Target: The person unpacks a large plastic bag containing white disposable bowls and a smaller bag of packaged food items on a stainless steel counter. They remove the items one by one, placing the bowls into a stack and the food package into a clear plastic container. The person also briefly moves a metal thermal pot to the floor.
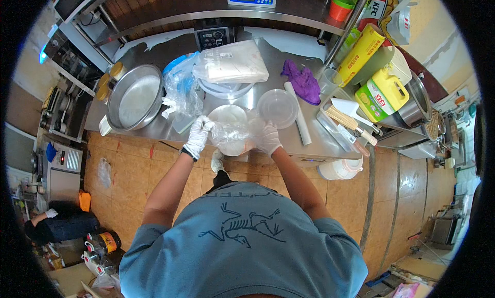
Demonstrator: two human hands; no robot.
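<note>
Both of my hands wear thin white gloves. Clear crinkled plastic film [231,132] stretches between them at the front edge of the steel table. My left hand [198,136] pinches its left side between thumb and fingers. At the other side, my right hand [267,138] grips the film, its fingertips partly blurred behind the plastic. Below and behind the film is a round white container [227,113], partly covered by it. A clear round plastic tub [277,109] sits just beyond my right hand. The film hides what the container holds.
A large steel basin [136,99] stands left, near a crumpled plastic bag [181,89]. Packed plastic bags [236,62] lie behind. On the right are a white rolling pin [298,114], a purple cloth [302,81], a utensil tray [334,129] and a yellow jug [381,95].
</note>
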